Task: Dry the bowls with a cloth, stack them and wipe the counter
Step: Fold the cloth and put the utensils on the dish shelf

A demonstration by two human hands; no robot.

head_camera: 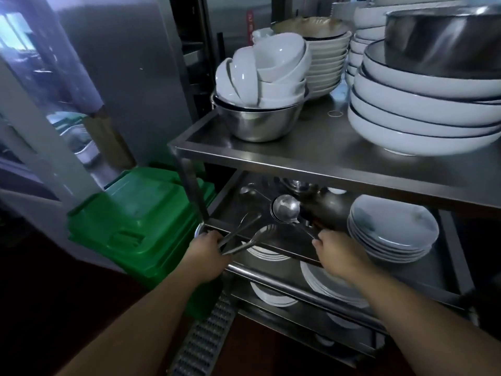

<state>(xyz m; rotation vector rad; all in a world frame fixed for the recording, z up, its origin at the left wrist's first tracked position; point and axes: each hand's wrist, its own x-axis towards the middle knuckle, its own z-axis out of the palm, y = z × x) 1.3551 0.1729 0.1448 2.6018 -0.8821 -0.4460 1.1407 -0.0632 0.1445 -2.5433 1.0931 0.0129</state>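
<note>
Bowls (268, 74) sit piled in a steel basin (257, 120) on the top shelf (311, 156), well above both hands; left hand (208, 253) grips tongs (244, 234), right hand (339, 253) apparently curls over a tray edge (271, 248) on the lower shelf; green bin (141, 221) left of the steel rack

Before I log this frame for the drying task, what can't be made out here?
Head view only:
- Cloth: none visible anywhere.
- Right hand: fingertips reach over the tray edge; its grip is unclear.
- Lowest-shelf plates: mostly hidden by rails.
- Steel basin on the blue-rimmed bowls: cut off by the frame's right edge.
</note>
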